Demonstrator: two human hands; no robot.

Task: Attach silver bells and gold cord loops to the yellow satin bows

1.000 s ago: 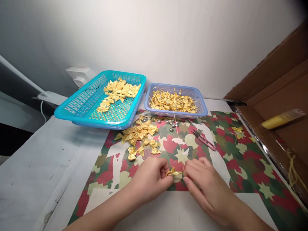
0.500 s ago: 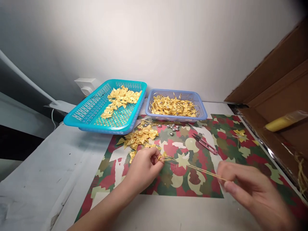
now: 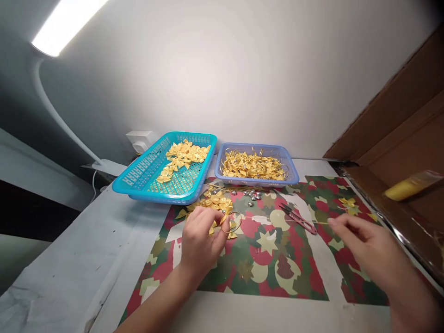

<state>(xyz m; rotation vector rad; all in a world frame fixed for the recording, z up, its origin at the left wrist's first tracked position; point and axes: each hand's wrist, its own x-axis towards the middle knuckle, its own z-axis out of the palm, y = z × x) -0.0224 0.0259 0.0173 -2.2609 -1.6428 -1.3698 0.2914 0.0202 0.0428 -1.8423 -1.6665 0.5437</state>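
Observation:
My left hand [image 3: 204, 233] pinches a yellow ribbon bow [image 3: 226, 217] between thumb and fingers. A loop of gold cord [image 3: 240, 224] stands out from the bow. To the right, my right hand [image 3: 362, 243] is closed on the far end of the cord, which stretches thin and nearly level between both hands. Loose yellow bows [image 3: 217, 201] lie in a pile just behind my left hand. Several small silver bells [image 3: 255, 196] sit beyond the cord. Pink-handled thread snips [image 3: 299, 219] rest under the cord's line, near my right hand.
A teal basket [image 3: 120, 186] of bows stands at back left, beside a blue-violet basket [image 3: 256, 183] of corded bows. A patterned sheet [image 3: 249, 277] covers part of the table. A cardboard box [image 3: 385, 115] borders the right side; a lit lamp [image 3: 69, 25] hangs upper left.
My right hand has moved up and slightly right, drawing the cord out longer. The loop by the bow now looks rounder. The view has tilted upward, bringing the lamp in.

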